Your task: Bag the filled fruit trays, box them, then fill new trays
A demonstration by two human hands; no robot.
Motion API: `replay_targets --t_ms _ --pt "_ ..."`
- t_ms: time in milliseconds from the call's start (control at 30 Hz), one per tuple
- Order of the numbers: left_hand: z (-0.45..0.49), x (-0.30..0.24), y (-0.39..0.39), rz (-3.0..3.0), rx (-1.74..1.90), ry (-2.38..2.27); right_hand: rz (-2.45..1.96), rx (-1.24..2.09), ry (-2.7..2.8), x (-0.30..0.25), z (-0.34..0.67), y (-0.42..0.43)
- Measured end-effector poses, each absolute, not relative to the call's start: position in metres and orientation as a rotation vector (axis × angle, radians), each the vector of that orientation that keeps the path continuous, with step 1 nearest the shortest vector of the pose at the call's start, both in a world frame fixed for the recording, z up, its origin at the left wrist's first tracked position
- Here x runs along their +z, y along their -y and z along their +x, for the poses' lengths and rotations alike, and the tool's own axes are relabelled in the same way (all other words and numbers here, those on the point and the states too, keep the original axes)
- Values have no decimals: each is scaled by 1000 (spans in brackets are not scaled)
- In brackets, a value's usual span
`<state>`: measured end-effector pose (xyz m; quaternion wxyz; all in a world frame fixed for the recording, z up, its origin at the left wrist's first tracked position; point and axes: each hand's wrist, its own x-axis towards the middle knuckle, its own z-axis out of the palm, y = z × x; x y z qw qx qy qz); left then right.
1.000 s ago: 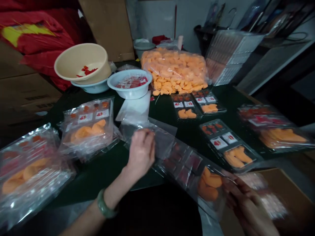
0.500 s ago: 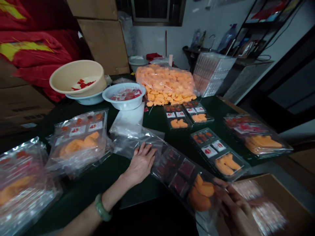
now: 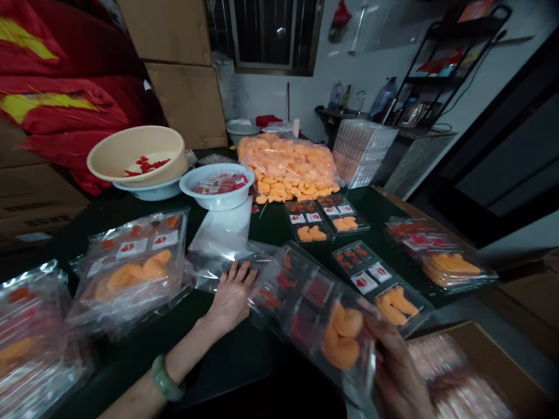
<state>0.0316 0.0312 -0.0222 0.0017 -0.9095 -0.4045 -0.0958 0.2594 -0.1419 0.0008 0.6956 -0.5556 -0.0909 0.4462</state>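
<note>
My left hand lies palm down, fingers stretched, on a clear plastic bag on the dark green table. My right hand, at the lower right, grips the near end of a clear plastic blister tray, its fingers partly hidden and blurred. Orange foam-like pieces fill the tray's large compartment, with dark red squares in the middle and small red pieces at the far end. The tray is held tilted, its far end close beside my left fingers. Another filled tray lies just beyond it.
Bagged trays are stacked at the left; more filled trays lie at the right. Behind stand a blue basin, a cream basin and a big bag of orange pieces. An open carton sits lower right.
The view has tipped upward and shifted slightly. My right hand has brought the tray up and leftward, its far end now higher beside my left hand. My left hand still lies on the bag.
</note>
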Motion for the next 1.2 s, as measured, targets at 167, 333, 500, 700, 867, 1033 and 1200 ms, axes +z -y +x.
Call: replay_targets --t_ms 167,333,500,700,867,1033,1200 --pt "0 -30 -20 -2692 -746 1389 -1140 1077 142 -8 212 93" --pt "-10 -14 -2 -2432 -1219 1440 -1463 1128 447 -17 191 99" --pt "25 -15 3 -2872 -841 1053 -1950 840 1173 -7 198 109" --pt "31 -32 0 -2937 -824 983 -1991 413 1376 -4 201 105" --pt "38 -9 -4 -3141 -826 1147 -1530 623 1490 16 205 94" --pt "39 9 -11 -3340 -530 968 -1361 632 1925 33 204 82" --pt "33 11 -6 -3363 -566 993 -1231 564 2139 44 211 72"
